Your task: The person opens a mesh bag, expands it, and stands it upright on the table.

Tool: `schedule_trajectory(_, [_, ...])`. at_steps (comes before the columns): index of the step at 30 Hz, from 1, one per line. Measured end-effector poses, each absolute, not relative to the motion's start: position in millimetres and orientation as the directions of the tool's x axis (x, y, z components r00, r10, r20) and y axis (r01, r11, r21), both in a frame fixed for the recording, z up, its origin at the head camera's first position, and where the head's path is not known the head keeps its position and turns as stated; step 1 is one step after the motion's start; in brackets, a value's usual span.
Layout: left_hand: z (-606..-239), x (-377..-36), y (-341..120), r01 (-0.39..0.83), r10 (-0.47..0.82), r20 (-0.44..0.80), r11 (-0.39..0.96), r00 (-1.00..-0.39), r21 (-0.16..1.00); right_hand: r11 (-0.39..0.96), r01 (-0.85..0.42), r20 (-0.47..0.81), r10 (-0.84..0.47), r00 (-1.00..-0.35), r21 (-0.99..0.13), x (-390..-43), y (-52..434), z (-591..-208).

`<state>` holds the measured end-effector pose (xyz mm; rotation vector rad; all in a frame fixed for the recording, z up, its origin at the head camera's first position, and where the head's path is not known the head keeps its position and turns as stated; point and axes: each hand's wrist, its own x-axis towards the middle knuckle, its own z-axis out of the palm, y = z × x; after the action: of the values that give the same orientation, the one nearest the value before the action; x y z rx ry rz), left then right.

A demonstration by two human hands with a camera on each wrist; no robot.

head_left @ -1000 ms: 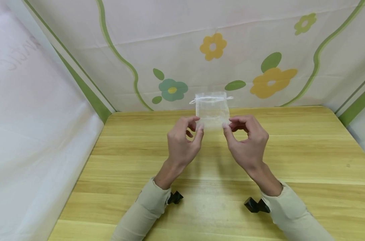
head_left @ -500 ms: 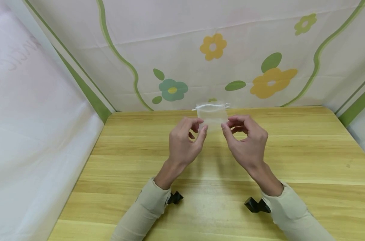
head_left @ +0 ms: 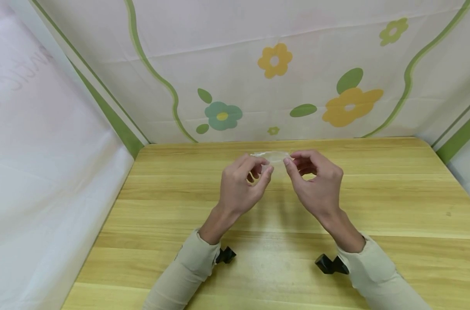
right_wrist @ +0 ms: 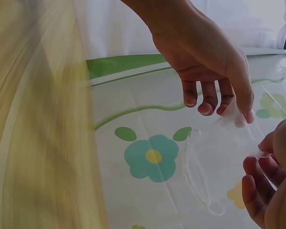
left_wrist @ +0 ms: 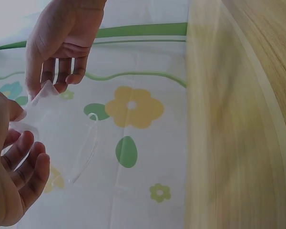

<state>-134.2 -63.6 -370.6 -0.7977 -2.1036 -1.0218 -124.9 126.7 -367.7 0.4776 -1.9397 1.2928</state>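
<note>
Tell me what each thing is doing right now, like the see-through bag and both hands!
sheer drawstring pouch: held up off the table, tipped nearly flat, pinched at two corners.
left hand: pinches the pouch's left corner, fingers curled.
right hand: pinches the pouch's right corner, fingers curled.
wooden table: bare under the hands.
flowered cloth: hangs behind the table.

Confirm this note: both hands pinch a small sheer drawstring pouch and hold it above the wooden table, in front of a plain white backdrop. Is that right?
Not quite. The backdrop is not plain: it is printed with yellow and teal flowers, green leaves and wavy green lines, as the head view shows. The rest stands: the left hand and right hand pinch the sheer drawstring pouch above the wooden table.
</note>
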Motion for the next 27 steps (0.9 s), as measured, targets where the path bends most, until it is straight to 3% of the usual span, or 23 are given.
schedule_trajectory(6, [-369.9,-133.7,-64.7,0.746,0.25,0.755,0.507,-0.606,0.431,0.424,-0.631,0.723,0.092,-0.684,-0.65,-124.8,128.8,-367.9])
schedule_trajectory(18, [-365.0,-134.4,-68.9,0.685,0.167,0.733,0.534,-0.66,0.496,0.425,-0.646,0.716,0.005,-0.699,-0.634,-123.4,128.0,-367.0])
schedule_trajectory(23, [-363.5,-133.4,-70.2,0.679,0.214,0.697,0.536,-0.685,0.502,0.444,-0.624,0.702,0.018,-0.712,-0.644,-123.8,129.5,-365.9])
schedule_trajectory(27, [-363.1,-133.2,-70.6,0.694,0.276,0.698,0.58,-0.66,0.427,0.451,-0.605,0.69,0.033,-0.723,-0.656,-123.8,130.4,-364.9])
